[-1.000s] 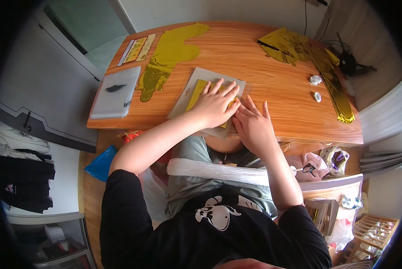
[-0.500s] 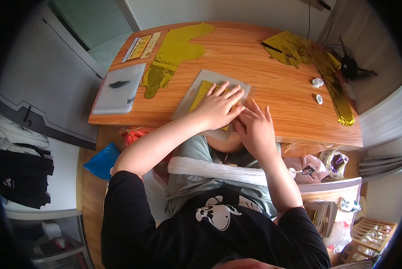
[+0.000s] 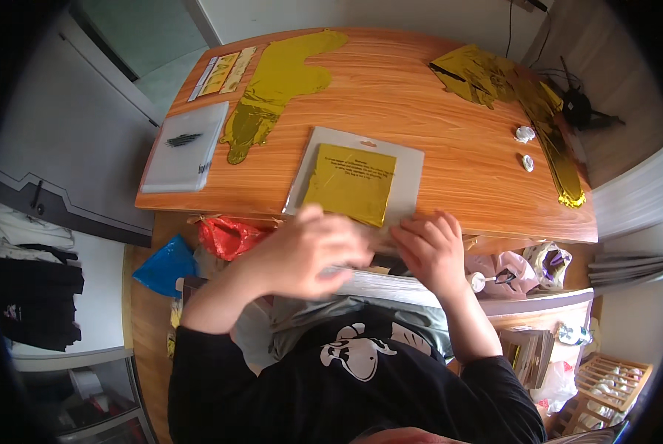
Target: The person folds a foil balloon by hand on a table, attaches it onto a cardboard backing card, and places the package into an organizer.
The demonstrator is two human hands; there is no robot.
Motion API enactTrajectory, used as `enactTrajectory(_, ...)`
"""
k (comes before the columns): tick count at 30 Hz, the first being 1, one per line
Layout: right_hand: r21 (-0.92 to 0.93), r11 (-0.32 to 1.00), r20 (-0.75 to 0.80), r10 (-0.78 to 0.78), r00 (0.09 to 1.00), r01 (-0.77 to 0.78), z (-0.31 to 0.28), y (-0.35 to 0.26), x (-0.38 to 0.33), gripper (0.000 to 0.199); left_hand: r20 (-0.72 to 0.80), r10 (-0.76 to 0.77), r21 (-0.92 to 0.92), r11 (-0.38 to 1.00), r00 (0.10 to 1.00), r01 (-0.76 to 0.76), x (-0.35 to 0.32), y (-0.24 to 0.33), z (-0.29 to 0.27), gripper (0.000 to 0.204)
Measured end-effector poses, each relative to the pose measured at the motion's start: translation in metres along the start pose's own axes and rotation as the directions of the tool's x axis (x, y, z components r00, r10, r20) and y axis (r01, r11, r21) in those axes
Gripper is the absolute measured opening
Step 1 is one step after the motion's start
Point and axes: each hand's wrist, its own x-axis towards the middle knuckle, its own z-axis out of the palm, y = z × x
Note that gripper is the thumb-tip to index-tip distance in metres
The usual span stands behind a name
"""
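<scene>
A square of folded gold foil [image 3: 350, 181] with small dark print lies flat on a grey card [image 3: 409, 174] that has a hang hole at its far edge. My left hand [image 3: 313, 248], smeared by motion, is just off the near edge of the card, above my lap; its grip is unclear. At the near right corner of the card is my right hand [image 3: 431, 248], fingers bent and pressed together. Whatever they hold, if anything, is hidden. Across my lap stretches a bundle of white strips [image 3: 391, 287], partly covered by my hands.
The wooden table [image 3: 391, 103] also bears a flat gold foil balloon [image 3: 291, 70], more gold foil [image 3: 479, 70], white crumpled bits [image 3: 524, 134], printed strips [image 3: 224, 74] and a clear folder [image 3: 187, 152]. Red [image 3: 228, 237] and blue [image 3: 166, 268] bags lie below its left edge.
Both hands have come off the gold foil square and drawn back to the near table edge, the left one farther. The foil and card now show fully, turned slightly.
</scene>
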Motion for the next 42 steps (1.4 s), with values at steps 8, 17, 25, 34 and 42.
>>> enactTrajectory(8, 0.191, 0.955, -0.223, -0.185, 0.957, 0.229, 0.013, -0.038, -0.014, 0.036, 0.355, -0.45, -0.816, 0.28, 0.819, 0.507, -0.091, -0.042, 0.107, 0.057)
enactTrajectory(17, 0.487, 0.852, -0.243, 0.342, 0.908, -0.191, 0.001, -0.002, -0.059, 0.027, 0.221, -0.536, -0.933, -0.359, 0.815, 0.017, -0.094, -0.044, 0.092, 0.046)
enactTrajectory(25, 0.733, -0.37, 0.679, 0.458, 0.575, -0.571, -0.015, 0.03, -0.083, 0.033, 0.347, -0.467, -0.933, -0.257, 0.813, 0.251, -0.078, -0.028, 0.097, 0.03)
enactTrajectory(34, 0.661, -0.52, 0.75, 0.432, 0.501, -0.541, -0.019, 0.045, -0.113, 0.014, 0.389, -0.511, -0.916, -0.124, 0.766, 0.382, -0.051, -0.012, 0.113, 0.022)
enactTrajectory(42, 0.731, -0.407, 0.682, 0.427, 0.594, -0.547, -0.067, 0.051, -0.097, 0.026, 0.301, -0.728, -0.938, -0.11, 0.616, 0.328, -0.035, 0.001, 0.108, 0.01)
